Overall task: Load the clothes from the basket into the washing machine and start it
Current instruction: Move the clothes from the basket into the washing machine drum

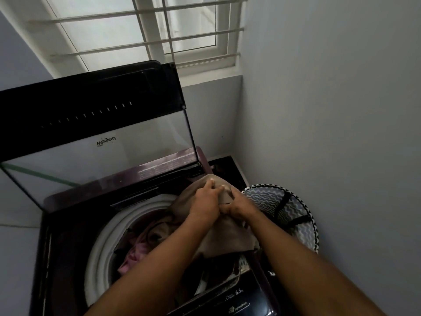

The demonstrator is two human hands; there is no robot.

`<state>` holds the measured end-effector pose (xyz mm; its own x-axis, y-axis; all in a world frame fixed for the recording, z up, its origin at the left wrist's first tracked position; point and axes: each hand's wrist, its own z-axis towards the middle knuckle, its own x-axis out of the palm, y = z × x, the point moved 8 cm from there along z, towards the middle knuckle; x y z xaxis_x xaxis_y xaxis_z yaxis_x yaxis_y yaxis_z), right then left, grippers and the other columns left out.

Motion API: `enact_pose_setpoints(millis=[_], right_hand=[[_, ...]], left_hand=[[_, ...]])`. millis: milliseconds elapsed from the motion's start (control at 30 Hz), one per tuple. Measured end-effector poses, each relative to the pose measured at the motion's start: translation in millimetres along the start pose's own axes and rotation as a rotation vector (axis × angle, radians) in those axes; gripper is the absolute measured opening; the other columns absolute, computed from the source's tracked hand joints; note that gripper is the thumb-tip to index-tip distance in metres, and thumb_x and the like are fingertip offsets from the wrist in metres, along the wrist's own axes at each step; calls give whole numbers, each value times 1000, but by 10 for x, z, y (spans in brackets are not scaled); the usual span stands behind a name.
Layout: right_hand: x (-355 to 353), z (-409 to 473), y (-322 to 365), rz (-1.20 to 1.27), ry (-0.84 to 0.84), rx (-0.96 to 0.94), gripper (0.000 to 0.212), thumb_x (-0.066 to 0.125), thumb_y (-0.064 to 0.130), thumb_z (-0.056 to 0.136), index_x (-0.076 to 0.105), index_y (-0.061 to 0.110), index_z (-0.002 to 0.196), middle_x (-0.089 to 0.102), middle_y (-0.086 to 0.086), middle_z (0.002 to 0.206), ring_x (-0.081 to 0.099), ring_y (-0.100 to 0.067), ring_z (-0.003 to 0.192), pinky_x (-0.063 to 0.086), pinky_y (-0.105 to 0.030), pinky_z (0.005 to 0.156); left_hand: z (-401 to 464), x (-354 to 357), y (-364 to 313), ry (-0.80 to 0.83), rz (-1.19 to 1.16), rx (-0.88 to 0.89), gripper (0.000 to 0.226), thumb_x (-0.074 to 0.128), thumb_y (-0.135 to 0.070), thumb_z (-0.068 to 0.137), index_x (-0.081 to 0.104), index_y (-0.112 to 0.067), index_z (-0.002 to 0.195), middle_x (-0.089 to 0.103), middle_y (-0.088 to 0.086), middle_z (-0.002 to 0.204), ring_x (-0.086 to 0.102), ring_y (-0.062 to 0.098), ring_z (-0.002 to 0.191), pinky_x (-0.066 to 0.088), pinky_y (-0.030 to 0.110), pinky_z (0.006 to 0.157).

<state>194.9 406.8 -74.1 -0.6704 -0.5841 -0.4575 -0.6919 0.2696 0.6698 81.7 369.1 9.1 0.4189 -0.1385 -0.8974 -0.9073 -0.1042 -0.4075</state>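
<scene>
Two bare hands meet over the right side of a top-loading washing machine, both gripping one piece of beige-brown cloth [225, 233]. The left hand [206, 202] has its fingers curled into the upper fold of the cloth, fingertips pressing into it. The right hand [238, 207], touching the left, pinches the same fold from the other side. The cloth is bunched between them and hangs down under the wrists — part of it drapes over the right edge of the drum opening.

Below and to the left of the hands, the drum [102, 245] shows a wide white rim. Inside lie clothes already loaded: a pink garment [134, 255] and a brownish one [157, 231] beside it.

The washing machine [68, 236] has a dark maroon body. Its glass lid [91, 137] stands raised and tilted back, with a brand name readable in reverse through it. At the near edge is a dark control panel [241, 299] marked "6.5".

Just to the right of the machine, in the corner by the wall, stands the laundry basket [293, 215] — round, with a grey-and-white zigzag pattern and black handles. Whether anything remains inside it cannot be told.

Behind the machine is a window [159, 35] with white bars.
</scene>
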Motion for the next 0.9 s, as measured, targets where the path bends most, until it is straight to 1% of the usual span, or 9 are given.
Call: enact_pose_setpoints(millis=[100, 200, 333, 467, 600, 667, 767, 833, 900], right_hand=[[21, -55, 112, -87, 60, -32, 109, 73, 62, 48, 39, 34, 147, 63, -5, 128, 63, -23, 108, 52, -37, 94], [13, -112, 190, -151, 61, -62, 97, 78, 44, 69, 29, 36, 152, 60, -10, 128, 61, -28, 109, 49, -31, 85], [2, -148, 252, -186, -24, -66, 63, 78, 34, 74, 57, 14, 130, 69, -13, 109, 66, -28, 96, 54, -37, 81], [-35, -366, 278, -212, -220, -43, 66, 74, 43, 72, 50, 6, 122, 65, -13, 112, 63, -30, 101, 49, -33, 80], [-9, -605, 406, -446, -400, -110, 32, 44, 31, 99, 50, 10, 122, 60, -15, 121, 60, -32, 112, 47, -38, 90], [2, -662, 501, -445, -349, -158, 30, 40, 27, 97, 56, 16, 120, 65, -15, 115, 63, -33, 109, 50, -39, 85], [-66, -807, 694, -413, -222, -121, 33, 53, 16, 86, 63, 8, 117, 67, -18, 116, 61, -34, 113, 48, -37, 88], [-161, -945, 871, -390, -233, -85, 36, 55, 15, 86, 59, 6, 121, 63, -18, 124, 56, -34, 120, 46, -35, 91], [-171, -1087, 1179, -356, -251, -126, 34, 55, 15, 87, 58, 9, 120, 61, -16, 126, 54, -33, 121, 44, -32, 90]], left_hand=[[2, -9, -6, 9, 0, 8, 55, 68, -25, 84, 54, -34, 137, 36, 4, 151, 51, 28, 127, 38, 30, 109], [6, -23, -7, 2, -16, 20, 57, 70, -22, 81, 56, -32, 136, 40, 2, 146, 52, 26, 124, 41, 31, 108], [0, -50, -18, -22, -50, 24, 54, 74, -19, 78, 61, -32, 129, 44, 0, 142, 55, 23, 120, 41, 25, 105], [-62, -140, -77, -79, -67, 21, 49, 75, -15, 77, 64, -29, 123, 51, 1, 133, 59, 25, 110, 45, 29, 98], [-203, -188, -35, -165, -141, 60, 39, 71, -21, 79, 61, -30, 115, 60, -5, 116, 66, 18, 99, 50, 27, 85], [-332, -203, 14, -160, -169, 68, 40, 67, -28, 80, 54, -35, 118, 64, -10, 105, 65, 9, 93, 49, 25, 80], [-466, -255, 143, -154, -263, 19, 33, 67, -33, 78, 56, -38, 109, 66, -12, 92, 60, 1, 84, 42, 22, 70], [-462, -312, 253, -191, -319, -43, 29, 63, -23, 79, 62, -35, 107, 71, -9, 93, 64, 6, 85, 44, 22, 69], [-479, -443, 389, -269, -420, -129, 39, 60, -13, 79, 67, -36, 110, 74, -9, 96, 67, 7, 87, 52, 24, 72]])
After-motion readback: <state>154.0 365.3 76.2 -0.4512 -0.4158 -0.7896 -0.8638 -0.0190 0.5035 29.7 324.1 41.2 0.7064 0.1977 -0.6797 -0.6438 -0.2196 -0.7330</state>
